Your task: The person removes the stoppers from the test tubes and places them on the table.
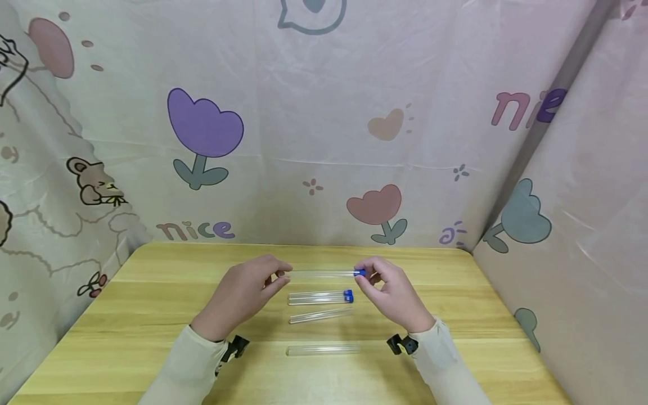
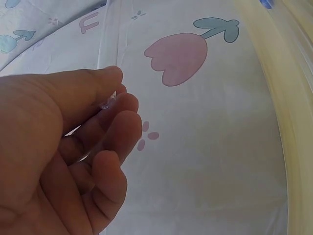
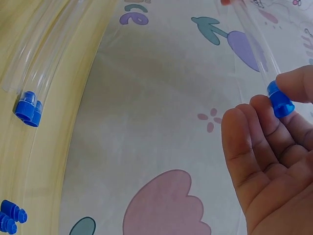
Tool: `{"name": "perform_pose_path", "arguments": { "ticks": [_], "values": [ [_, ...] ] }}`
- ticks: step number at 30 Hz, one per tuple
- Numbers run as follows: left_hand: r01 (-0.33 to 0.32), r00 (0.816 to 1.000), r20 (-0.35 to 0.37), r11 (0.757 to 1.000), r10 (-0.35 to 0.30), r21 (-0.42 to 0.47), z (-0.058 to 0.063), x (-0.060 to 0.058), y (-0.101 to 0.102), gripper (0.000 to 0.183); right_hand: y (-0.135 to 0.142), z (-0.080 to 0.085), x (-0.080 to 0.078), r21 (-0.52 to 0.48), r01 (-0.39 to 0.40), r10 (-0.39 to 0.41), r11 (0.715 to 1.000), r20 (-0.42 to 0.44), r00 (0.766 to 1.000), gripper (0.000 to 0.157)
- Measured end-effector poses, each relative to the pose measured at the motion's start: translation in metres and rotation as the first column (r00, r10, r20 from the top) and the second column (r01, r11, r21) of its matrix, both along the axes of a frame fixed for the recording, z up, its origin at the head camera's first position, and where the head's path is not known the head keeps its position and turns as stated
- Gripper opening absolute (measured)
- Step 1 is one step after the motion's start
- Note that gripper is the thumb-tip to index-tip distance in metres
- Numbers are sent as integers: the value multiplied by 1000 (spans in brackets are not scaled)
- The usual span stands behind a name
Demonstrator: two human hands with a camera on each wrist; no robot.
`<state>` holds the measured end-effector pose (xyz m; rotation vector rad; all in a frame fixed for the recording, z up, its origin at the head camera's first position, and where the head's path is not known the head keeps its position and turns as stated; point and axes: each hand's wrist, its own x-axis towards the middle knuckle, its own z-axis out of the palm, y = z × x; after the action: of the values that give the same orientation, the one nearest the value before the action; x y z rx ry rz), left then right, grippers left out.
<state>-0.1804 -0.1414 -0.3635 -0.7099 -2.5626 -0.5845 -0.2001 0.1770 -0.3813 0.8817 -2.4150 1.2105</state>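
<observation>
Between both hands a clear test tube [image 1: 324, 274] is held level above the table. My left hand [image 1: 250, 289] pinches its far left end between thumb and fingers. At the other end, thumb and fingers of my right hand [image 1: 392, 289] pinch the blue cap [image 3: 279, 100], which sits on the tube's mouth. Nearer to me lie capped test tubes [image 1: 319, 298], side by side with blue caps to the right. Below them rests an uncapped tube [image 1: 320, 316], slightly slanted. Another uncapped tube [image 1: 323, 350] lies closest to me.
Loose blue caps [image 3: 11, 215] lie on the wooden table [image 1: 126, 337] in the right wrist view; the right hand hides them in the head view. A printed cloth [image 1: 304, 140] hangs behind the table's back edge and along both sides.
</observation>
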Motion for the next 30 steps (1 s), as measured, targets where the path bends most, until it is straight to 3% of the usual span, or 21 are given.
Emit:
{"name": "perform_pose_path", "arguments": {
  "ticks": [16,30],
  "values": [
    [6,1000,-4,1000,-6,10,0,0,-1,17,-1,-1,-1,-3,16,-16,1000,10,1000,18],
    [-5,999,41,1000,4,15,1,1,1,23,-1,-2,-1,-28,61,-59,998,59,997,20]
  ]
}}
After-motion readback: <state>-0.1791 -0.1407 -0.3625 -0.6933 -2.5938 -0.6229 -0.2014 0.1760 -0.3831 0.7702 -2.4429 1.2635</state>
